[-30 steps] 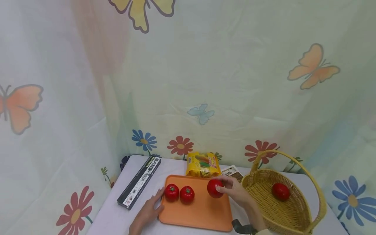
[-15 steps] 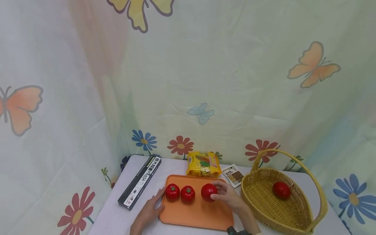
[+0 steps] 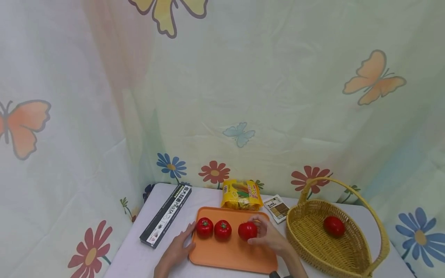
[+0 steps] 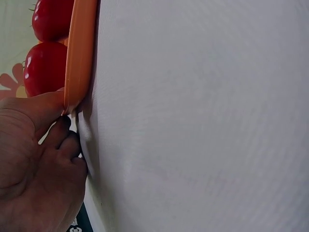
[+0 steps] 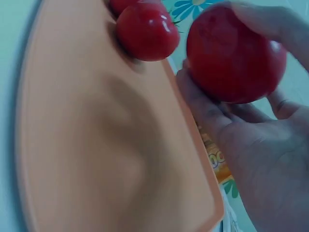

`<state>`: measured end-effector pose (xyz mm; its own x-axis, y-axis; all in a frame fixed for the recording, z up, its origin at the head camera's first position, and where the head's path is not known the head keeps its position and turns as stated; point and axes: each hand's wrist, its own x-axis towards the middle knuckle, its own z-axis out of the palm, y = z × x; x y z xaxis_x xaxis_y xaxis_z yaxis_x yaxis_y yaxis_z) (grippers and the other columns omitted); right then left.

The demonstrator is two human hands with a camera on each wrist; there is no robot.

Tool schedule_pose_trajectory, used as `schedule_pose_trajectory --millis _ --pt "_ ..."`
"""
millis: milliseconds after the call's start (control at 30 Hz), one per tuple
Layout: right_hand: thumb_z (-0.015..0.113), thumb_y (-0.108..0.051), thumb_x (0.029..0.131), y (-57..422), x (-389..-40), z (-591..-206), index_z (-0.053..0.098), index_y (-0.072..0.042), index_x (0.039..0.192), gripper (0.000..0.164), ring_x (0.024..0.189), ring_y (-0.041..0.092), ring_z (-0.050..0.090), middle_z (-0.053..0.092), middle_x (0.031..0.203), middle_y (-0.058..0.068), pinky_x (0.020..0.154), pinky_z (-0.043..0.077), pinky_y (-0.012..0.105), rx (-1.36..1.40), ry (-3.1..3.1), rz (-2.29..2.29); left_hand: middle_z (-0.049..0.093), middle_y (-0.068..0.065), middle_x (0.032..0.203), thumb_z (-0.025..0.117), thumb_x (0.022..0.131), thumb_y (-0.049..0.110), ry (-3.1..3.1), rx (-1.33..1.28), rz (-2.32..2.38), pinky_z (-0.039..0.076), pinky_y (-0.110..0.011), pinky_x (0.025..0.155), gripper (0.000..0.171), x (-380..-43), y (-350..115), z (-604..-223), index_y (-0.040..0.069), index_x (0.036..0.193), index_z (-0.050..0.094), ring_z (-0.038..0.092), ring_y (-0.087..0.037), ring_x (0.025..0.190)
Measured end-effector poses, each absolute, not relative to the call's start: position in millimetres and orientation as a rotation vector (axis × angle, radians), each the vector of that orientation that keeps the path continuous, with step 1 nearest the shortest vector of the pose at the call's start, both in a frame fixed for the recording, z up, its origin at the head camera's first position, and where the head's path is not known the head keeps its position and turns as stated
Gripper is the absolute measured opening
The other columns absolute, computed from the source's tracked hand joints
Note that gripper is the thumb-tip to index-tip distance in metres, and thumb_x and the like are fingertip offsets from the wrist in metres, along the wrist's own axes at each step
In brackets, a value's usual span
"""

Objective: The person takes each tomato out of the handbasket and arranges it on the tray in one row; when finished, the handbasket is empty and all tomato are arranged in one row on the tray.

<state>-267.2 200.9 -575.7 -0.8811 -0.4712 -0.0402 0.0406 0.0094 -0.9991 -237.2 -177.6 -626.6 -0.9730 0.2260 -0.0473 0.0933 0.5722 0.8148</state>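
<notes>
Two red tomatoes, the left one (image 3: 204,227) and the middle one (image 3: 223,230), sit side by side on an orange tray (image 3: 229,258), green stems up. My right hand (image 3: 272,236) grips a third tomato (image 3: 246,231) between thumb and fingers, over the right part of the tray. In the right wrist view this tomato (image 5: 234,55) appears held apart from the middle one (image 5: 147,33). At the tray's left edge, my left hand (image 3: 176,249) holds the rim. The left wrist view shows its thumb on the tray rim (image 4: 79,58), with the other fingers curled outside.
A wicker basket (image 3: 328,256) with a tall handle stands at the right, another red tomato (image 3: 334,226) inside. Behind the tray lies a yellow food packet (image 3: 242,195), beside a small white-and-brown packet (image 3: 277,209). A black-and-white pasta box (image 3: 166,216) lies at the left.
My right hand has carried its tomato a little left and toward the middle tomato, then stayed about there while its grip shifted slightly. My left hand has hardly moved.
</notes>
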Motion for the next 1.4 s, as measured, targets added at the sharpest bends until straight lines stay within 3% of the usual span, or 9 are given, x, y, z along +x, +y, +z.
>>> schedule_pose_trajectory --millis 300,533,633,800,1100,1400 --pt "0.084 0.009 0.082 195.0 -270.1 -587.4 0.047 0.007 0.129 0.06 0.131 0.021 0.06 0.061 0.141 0.025 0.107 0.056 0.026 -0.466 1.986 -1.968 0.037 -0.02 0.171 0.074 0.1 0.015 2.643 0.265 1.377 0.022 -0.074 0.126 0.075 -238.5 -178.3 -630.0 0.018 0.168 0.041 0.028 -0.057 0.156" --pt "0.093 0.004 0.078 187.0 -270.2 -595.3 0.049 0.006 0.118 0.059 0.125 0.031 0.064 0.066 0.133 0.024 0.102 0.062 0.032 -0.476 2.103 -1.932 0.037 -0.02 0.171 0.074 0.1 0.015 2.642 0.261 1.371 0.022 -0.074 0.126 0.075 -239.0 -177.9 -629.7 0.019 0.168 0.041 0.029 -0.057 0.156" --pt "0.093 0.003 0.079 185.1 -269.0 -600.1 0.05 0.005 0.115 0.057 0.125 0.031 0.065 0.066 0.132 0.025 0.102 0.06 0.027 -0.525 2.189 -1.886 0.038 -0.02 0.171 0.074 0.1 0.015 2.653 0.258 1.367 0.022 -0.076 0.125 0.074 -238.0 -177.8 -628.5 0.018 0.167 0.042 0.03 -0.058 0.155" --pt "0.091 0.002 0.075 179.4 -265.3 -602.6 0.053 -0.001 0.116 0.055 0.124 0.028 0.064 0.067 0.127 0.017 0.103 0.052 0.02 -0.578 2.389 -1.724 0.038 -0.019 0.171 0.074 0.1 0.016 2.65 0.23 1.354 0.023 -0.077 0.124 0.075 -237.5 -177.3 -627.8 0.019 0.167 0.042 0.031 -0.058 0.155" --pt "0.1 -0.006 0.073 162.6 -269.5 -604.6 0.058 -0.009 0.113 0.058 0.123 0.031 0.064 0.069 0.123 0.006 0.109 0.058 0.052 -0.569 2.534 -1.602 0.038 -0.02 0.17 0.074 0.1 0.014 2.655 0.249 1.379 0.022 -0.076 0.125 0.075 -238.8 -180.7 -627.0 0.018 0.167 0.042 0.029 -0.056 0.156" --pt "0.101 -0.014 0.073 167.7 -260.2 -604.9 0.056 -0.011 0.11 0.059 0.125 0.034 0.063 0.067 0.124 0.004 0.109 0.057 0.058 -0.579 2.489 -1.545 0.037 -0.015 0.173 0.074 0.101 0.021 2.613 0.178 1.349 0.022 -0.076 0.125 0.076 -244.6 -179.2 -636.6 0.025 0.168 0.04 0.028 -0.054 0.157"
